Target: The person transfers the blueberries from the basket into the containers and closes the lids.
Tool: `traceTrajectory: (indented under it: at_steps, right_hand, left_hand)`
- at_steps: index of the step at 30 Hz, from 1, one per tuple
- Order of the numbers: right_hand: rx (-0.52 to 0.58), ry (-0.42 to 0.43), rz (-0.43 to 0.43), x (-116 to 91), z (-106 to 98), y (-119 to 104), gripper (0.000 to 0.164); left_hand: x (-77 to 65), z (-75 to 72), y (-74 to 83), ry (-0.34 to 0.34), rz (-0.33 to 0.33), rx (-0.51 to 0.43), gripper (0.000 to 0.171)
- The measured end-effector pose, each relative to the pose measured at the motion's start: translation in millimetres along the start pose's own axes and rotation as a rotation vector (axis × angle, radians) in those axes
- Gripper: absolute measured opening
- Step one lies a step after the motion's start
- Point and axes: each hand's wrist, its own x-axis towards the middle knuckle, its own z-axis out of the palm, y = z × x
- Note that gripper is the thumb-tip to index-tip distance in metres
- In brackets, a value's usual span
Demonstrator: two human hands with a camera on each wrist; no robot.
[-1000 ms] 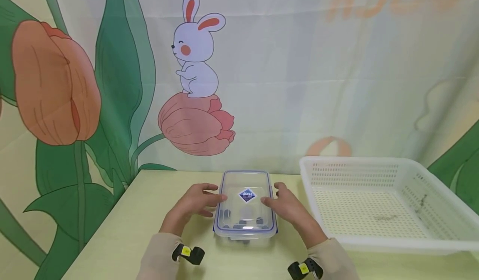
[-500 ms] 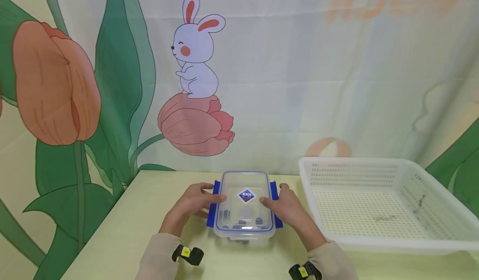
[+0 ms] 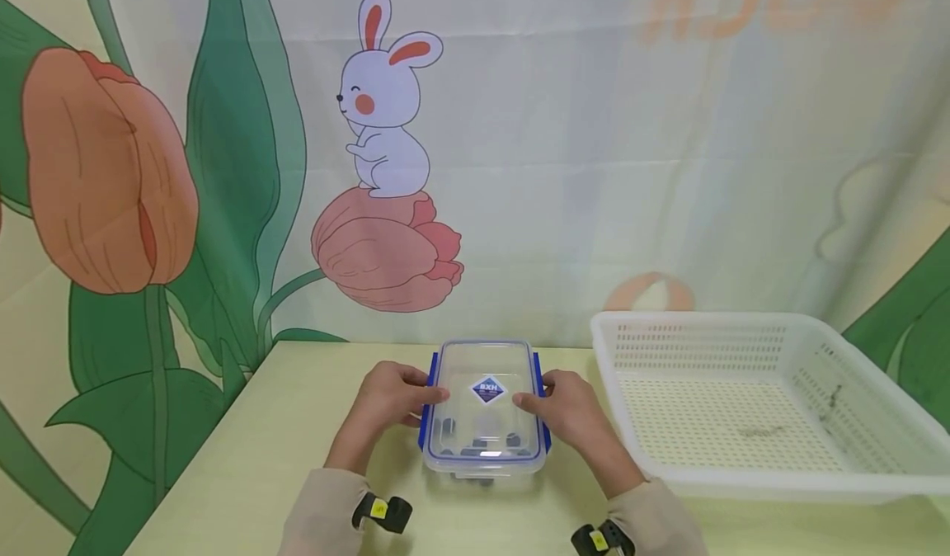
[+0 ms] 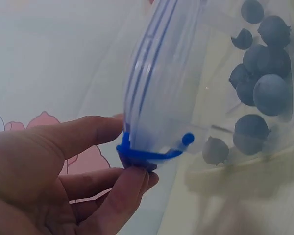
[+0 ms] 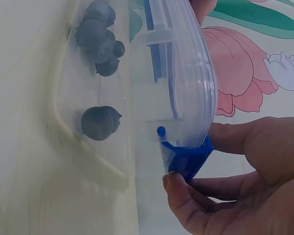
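Observation:
A clear lidded food storage box (image 3: 486, 360) with a blue seal line and a diamond sticker stands on the table. Blueberries (image 4: 272, 95) lie inside it, toward the near end. My left hand (image 3: 389, 395) has its thumb on the lid's edge and its fingers against the blue left latch (image 4: 152, 155), pinching the two together. On the opposite side, my right hand (image 3: 567, 403) pinches the lid's edge and the blue right latch (image 5: 188, 161) the same way. Both latches stand close along the lid's sides. Fingertips are partly hidden in the head view.
A white perforated plastic basket (image 3: 742, 483) stands to the right of the box. The pale yellow table (image 3: 245, 457) ends at a printed curtain (image 3: 534, 168) with flowers and a rabbit. Each wrist wears a black strap camera.
The blue side latches hung low at first, then stuck outward, and now lie closer to the lid's edges. The fingers of both hands moved in with them. The box has stayed in place.

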Motion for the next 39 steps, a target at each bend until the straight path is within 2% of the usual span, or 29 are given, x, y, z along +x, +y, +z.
traceTrajectory:
  at_steps: [8, 16, 23, 33, 36, 39]
  right_hand:
    - [-0.045, 0.020, -0.020, -2, 4, -4, 0.046]
    - [-0.063, 0.047, -0.085, -3, 5, -11, 0.035]
    - [-0.057, 0.048, -0.094, -4, 5, -8, 0.036]
    - [-0.063, 0.041, -0.106, -3, 6, -3, 0.037]
    - [-0.109, 0.043, -0.117, -4, 6, -5, 0.044]
    - [-0.186, 0.079, -0.159, -5, 5, -9, 0.061]
  left_hand:
    - [-7.1, 1.5, 5.9, 0.047, -0.004, 0.051, 0.035]
    - [-10.3, 2.3, 9.5, 0.077, 0.025, 0.092, 0.032]
    - [-10.6, 3.9, 7.1, 0.070, 0.033, 0.099, 0.029]
    - [-10.3, 5.4, 0.6, 0.047, 0.064, 0.054, 0.035]
    - [-10.4, 3.9, -0.7, 0.052, 0.092, 0.101, 0.036]
    - [-10.8, 2.0, -0.5, 0.108, 0.162, 0.224, 0.043]
